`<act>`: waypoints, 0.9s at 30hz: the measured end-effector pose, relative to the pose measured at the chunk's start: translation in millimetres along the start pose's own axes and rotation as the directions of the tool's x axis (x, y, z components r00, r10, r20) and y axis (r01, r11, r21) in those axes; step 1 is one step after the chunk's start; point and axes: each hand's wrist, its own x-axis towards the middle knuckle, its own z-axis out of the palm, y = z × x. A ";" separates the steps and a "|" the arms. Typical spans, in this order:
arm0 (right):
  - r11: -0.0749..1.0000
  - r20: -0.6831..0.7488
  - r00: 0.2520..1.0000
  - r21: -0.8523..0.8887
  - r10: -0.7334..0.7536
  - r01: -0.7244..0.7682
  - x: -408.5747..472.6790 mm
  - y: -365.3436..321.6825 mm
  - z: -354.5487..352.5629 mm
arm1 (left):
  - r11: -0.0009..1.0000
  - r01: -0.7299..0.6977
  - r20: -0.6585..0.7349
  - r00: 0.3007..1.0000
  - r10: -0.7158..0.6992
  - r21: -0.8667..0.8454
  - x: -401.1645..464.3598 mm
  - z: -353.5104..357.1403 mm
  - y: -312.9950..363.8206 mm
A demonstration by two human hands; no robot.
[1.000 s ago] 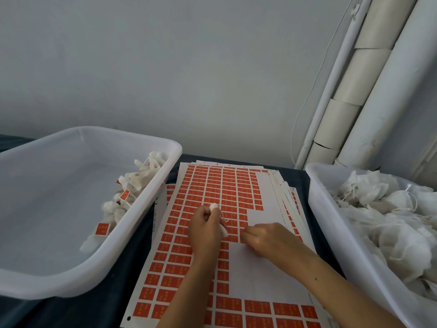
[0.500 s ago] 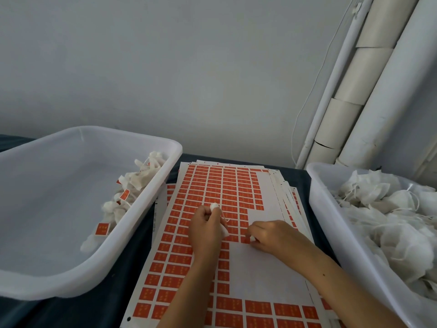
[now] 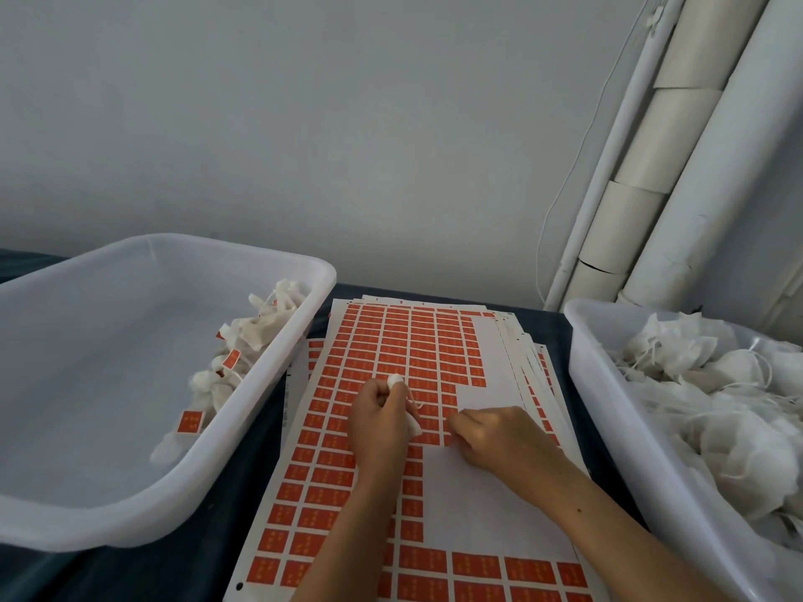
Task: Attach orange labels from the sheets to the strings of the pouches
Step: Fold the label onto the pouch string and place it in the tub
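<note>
On the far left sits a white plastic bin (image 3: 108, 384) on the dark table cover (image 3: 208, 558); finished pouches (image 3: 256, 332) with orange tags are piled against its right inner wall, one tagged pouch (image 3: 187, 427) lying lowest, near the bin's front. Just right of the bin, a stack of label sheets (image 3: 391, 341) is fanned out on the table, the top sheet still mostly full of orange labels (image 3: 413, 336) on the left and upper part, with a bare white patch (image 3: 478, 506) on the right and centre where labels are gone. Left hand (image 3: 378, 421) is over the sheet's middle, fingers curled round a small white pouch (image 3: 396, 380); the pouch top pokes out above the fist, more of it shows at the hand's right side, and a thin string (image 3: 415, 401) runs off it there. Right hand (image 3: 499, 436) is just beside the left, fingertips down at the edge of the remaining label rows, fingers bent and bunched; can't tell whether a label is pinched or only touched. Far right: a second white bin (image 3: 608, 427) heaped with untagged white pouches (image 3: 717, 406) and loose strings. Behind it, pale pipes (image 3: 652, 189) run up the wall corner.
</note>
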 end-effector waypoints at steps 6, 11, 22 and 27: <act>0.965 -0.081 0.977 0.191 0.196 -0.178 7.4 -12.3 -0.6 | 1.000 -0.020 0.006 1.000 0.020 0.022 0.1 0.9 1.4; 0.768 0.034 0.892 0.495 0.451 -0.407 8.9 -21.5 4.5 | 1.000 -0.026 0.020 0.999 0.026 0.005 -0.2 0.2 1.2; 0.484 0.176 0.705 0.613 0.687 -0.624 19.4 -21.0 12.0 | 0.999 -0.032 0.037 0.999 0.032 0.001 -0.6 -0.5 0.6; 0.482 0.151 0.737 0.668 0.658 -0.567 19.2 -21.7 10.4 | 0.999 -0.036 0.083 0.996 0.039 -0.034 -3.2 -2.4 3.2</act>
